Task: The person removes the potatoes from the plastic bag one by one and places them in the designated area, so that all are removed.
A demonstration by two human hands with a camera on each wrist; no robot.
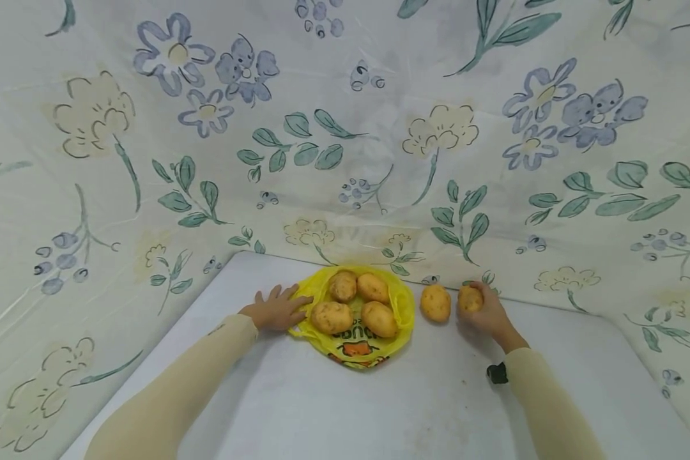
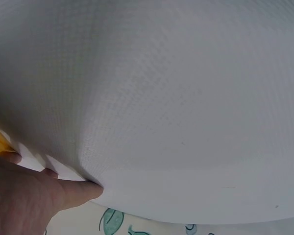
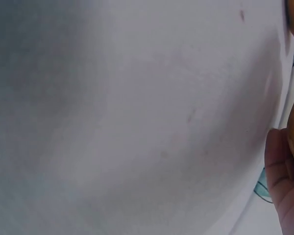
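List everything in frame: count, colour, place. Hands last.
potatoes on the bag: 4, tan-yellow, clustered on the yellow bag at the back middle of the table.
loose potato: 1, tan-yellow, on the table just right of the bag, untouched.
held potato: 1, tan-yellow, rightmost, on the table under the right hand's fingers.
plastic bag: 1, yellow with orange print, lying flat under the four potatoes.
table: 1, white, bears everything.
floral sheet: 1, cream with blue flowers and green leaves, hung behind and beside the table.
left hand: 1, cream sleeve, fingers flat on the bag's left edge.
right hand: 1, cream sleeve, fingers curled round the held potato.
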